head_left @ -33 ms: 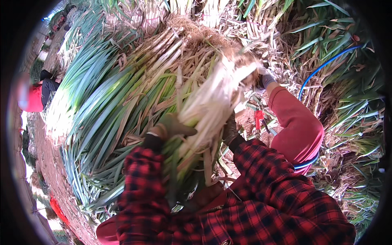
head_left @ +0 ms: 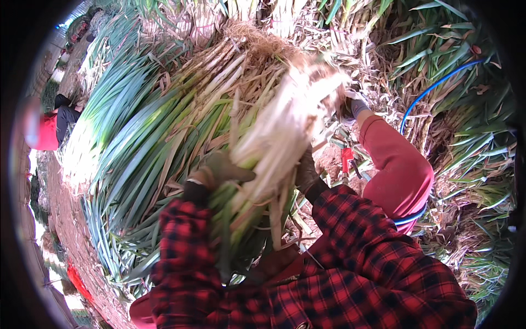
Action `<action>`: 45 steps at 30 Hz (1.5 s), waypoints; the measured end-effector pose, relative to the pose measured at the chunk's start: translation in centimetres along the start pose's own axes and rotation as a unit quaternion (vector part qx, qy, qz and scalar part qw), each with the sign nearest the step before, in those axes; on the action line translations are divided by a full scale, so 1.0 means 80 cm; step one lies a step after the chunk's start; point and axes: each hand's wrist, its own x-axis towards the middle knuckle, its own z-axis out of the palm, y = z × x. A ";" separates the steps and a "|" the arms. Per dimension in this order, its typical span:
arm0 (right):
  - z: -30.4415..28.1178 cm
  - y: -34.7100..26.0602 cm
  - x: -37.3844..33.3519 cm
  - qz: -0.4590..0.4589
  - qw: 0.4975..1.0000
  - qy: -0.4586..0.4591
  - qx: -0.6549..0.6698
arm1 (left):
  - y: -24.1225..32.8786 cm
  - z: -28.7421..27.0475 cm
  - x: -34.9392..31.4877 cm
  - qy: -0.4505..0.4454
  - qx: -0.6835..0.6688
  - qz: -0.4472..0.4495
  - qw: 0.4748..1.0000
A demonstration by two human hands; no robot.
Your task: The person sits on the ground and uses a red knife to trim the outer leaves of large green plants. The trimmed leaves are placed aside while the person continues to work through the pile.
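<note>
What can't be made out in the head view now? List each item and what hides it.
All in the head view:
- Right hand: fingers mostly hidden by the stalk bundle; its grip can't be told.
- Left hand: the fingers beneath the stalks are hidden by them.
- Root end of the bundle: lost in blur and glare.
- Person in red: small, blurred near the lens rim.

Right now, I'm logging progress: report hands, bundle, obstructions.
Left hand gripping stalk bundle; right hand at its right side, fingers mostly hidden. Bundle tilted, root end blurred. Leafy heap close on its left.
</note>
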 end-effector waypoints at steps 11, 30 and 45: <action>0.152 0.013 -0.017 -0.252 0.897 -0.201 -0.302 | -0.049 -0.087 -0.116 0.111 -0.154 0.127 0.974; -0.108 0.071 0.066 0.084 0.971 0.024 -0.224 | -0.101 0.012 0.079 0.107 0.137 -0.036 0.984; -0.171 0.059 0.119 -0.026 0.959 0.027 -0.282 | -0.088 -0.014 0.084 0.120 0.108 -0.053 0.985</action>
